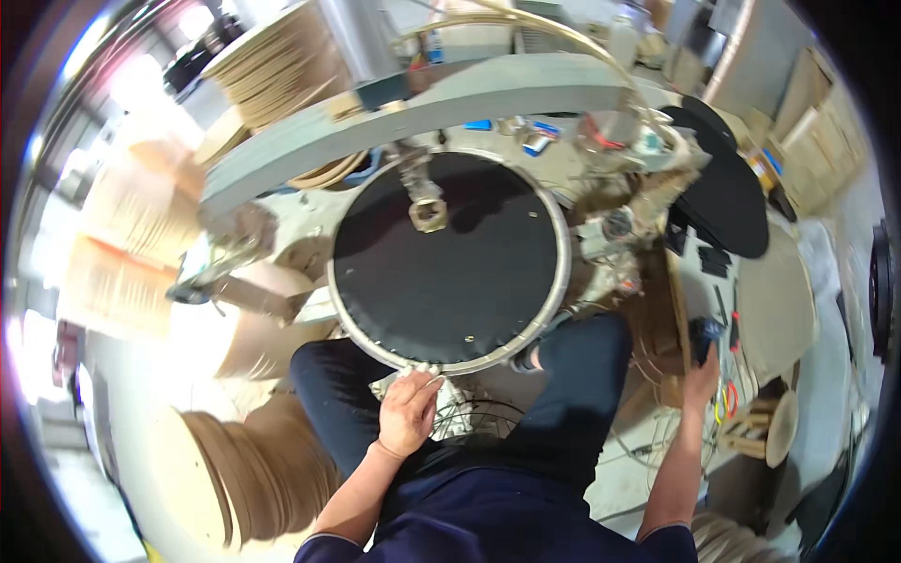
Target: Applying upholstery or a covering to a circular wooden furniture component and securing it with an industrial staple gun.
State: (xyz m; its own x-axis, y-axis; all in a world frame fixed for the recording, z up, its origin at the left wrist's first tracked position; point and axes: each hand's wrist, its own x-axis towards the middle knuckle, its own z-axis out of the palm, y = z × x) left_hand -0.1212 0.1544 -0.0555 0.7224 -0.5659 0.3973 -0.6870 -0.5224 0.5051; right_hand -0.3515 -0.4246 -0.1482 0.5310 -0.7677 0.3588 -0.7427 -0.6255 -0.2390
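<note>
Between my knees lies a round black panel [441,281] with a pale ring-shaped rim [567,263]. My left hand [408,413] is at its near edge, fingers pinched together beside a bunched whitish material [413,369]. What those fingers hold, if anything, is too small to make out. Far to the right, my right hand [699,377] is closed around the lower end of a small dark object [704,336] over the side bench; its kind is unclear. Over the panel's far half hangs a metal arm with a nut-like end [428,215].
A thick grey beam [422,108] arches across behind the panel. On the side bench lie red-handled tools [735,328] and red-and-yellow scissors [726,402]. Black discs [723,197] lean at the right. Wooden spools [765,429] and a large brown roll [253,469] stand around me.
</note>
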